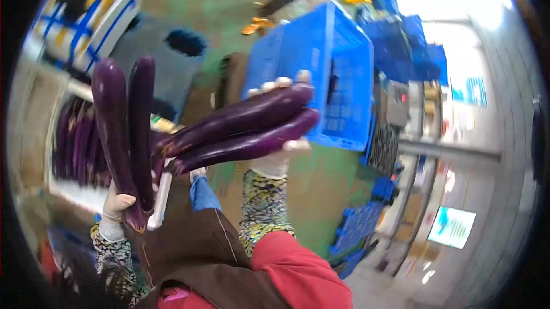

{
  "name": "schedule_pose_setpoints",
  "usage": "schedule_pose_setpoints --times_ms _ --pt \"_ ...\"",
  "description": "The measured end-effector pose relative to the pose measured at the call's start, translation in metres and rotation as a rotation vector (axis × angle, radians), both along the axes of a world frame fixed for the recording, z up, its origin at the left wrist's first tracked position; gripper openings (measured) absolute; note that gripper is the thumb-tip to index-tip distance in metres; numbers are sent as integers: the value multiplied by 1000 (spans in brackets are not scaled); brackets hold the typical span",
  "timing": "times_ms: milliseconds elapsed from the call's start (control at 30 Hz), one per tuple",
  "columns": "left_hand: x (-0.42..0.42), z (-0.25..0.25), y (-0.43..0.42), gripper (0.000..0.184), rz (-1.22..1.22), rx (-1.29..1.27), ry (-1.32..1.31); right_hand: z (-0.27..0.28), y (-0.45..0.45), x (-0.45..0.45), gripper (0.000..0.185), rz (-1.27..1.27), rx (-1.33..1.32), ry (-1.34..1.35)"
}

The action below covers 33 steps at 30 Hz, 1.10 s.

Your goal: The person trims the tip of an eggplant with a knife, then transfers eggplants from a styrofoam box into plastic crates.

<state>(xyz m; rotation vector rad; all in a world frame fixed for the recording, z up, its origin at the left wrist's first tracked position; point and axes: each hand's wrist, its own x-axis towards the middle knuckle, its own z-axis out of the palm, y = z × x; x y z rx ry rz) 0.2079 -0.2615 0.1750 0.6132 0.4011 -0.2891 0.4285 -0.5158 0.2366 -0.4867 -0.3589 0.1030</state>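
Observation:
Two long purple eggplants [127, 131] point upward from my left hand [118, 201], whose gloved fingers are wrapped round their lower ends. Another pair of eggplants [246, 125] lies across my right hand [292, 111]; its fingers and thumb show at the far edges, closed round the thick ends. The stem ends of this pair reach left, close to the left pair. Behind the left pair, a white-lined box [71, 186] holds several more eggplants [77, 143], partly hidden.
A blue crate [350, 68] stands just beyond my right hand. Strapped white boxes [86, 16] are at the upper left above a grey mat [172, 68]. Blue crates [358, 226], shelving and a lit screen [451, 227] are at the right. The floor is green.

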Motion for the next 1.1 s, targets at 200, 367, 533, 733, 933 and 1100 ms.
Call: schedule_pose_setpoints --times_ms 200,367,533,733,933,1100 --pt "198 106 -170 66 -380 80 -242 190 -207 44 89 -1081 -584 -291" --pt "320 141 -346 45 -412 139 -359 227 -321 117 71 -984 -909 -291" --pt "391 45 -479 107 -129 338 -355 118 -383 244 52 -694 -1538 46" --pt "317 25 -453 64 -511 532 -535 56 -364 199 59 -678 -1261 200" --pt "240 2 -262 54 -211 619 -313 58 -289 28 44 -100 -979 210" --pt "142 -64 -70 46 176 821 84 -2 -147 -38 42 398 -801 460"
